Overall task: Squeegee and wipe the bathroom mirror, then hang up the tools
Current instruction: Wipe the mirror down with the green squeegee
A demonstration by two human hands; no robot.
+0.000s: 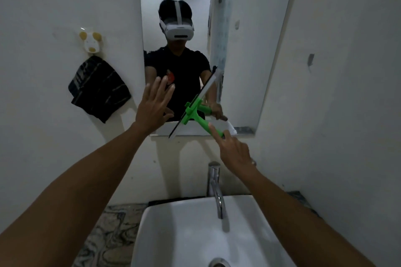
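Observation:
A tall mirror [243, 28] hangs on the white wall above the sink. My right hand [233, 151] grips the handle of a green squeegee [193, 112], whose blade runs diagonally across the mirror's lower edge, tilted up to the right. My left hand [153, 106] is raised with fingers spread, palm toward the mirror's lower left part, holding nothing. A dark striped cloth [98, 90] hangs on the wall left of the mirror, under a white and yellow hook [91, 42]. The mirror reflects a person in a dark shirt wearing a white headset.
A white basin [165, 234] sits below with a chrome tap [216, 188] at its back. A patterned counter [108, 232] lies left of the basin. A narrow ledge [245, 130] runs along the mirror's bottom right. A bare white wall rises on the right.

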